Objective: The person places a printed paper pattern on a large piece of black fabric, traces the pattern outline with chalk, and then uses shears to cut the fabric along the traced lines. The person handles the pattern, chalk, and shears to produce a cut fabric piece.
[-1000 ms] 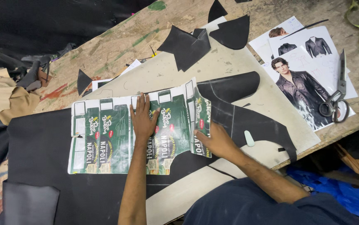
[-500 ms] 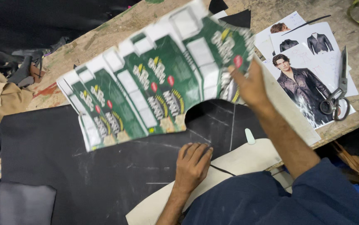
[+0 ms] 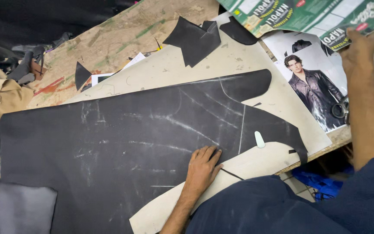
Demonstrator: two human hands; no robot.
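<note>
Now the black leather (image 3: 122, 143) lies lengthwise left-to-right under the left hand (image 3: 202, 167).

Chalk piece (image 3: 259, 139) lies right of the leather sheet (image 3: 122, 147), scraps (image 3: 194, 39) behind.

A large black leather sheet (image 3: 122, 143) lies flat on the table, streaked with pale chalk lines, its right end cut into a curved notch and a narrow hooked tail, and the left hand (image 3: 202, 167) rests flat on its near edge. A flattened green and white printed cardboard carton (image 3: 308, 15) is held tilted at the far right, pinched at its lower edge by the right hand (image 3: 360, 52).
</note>
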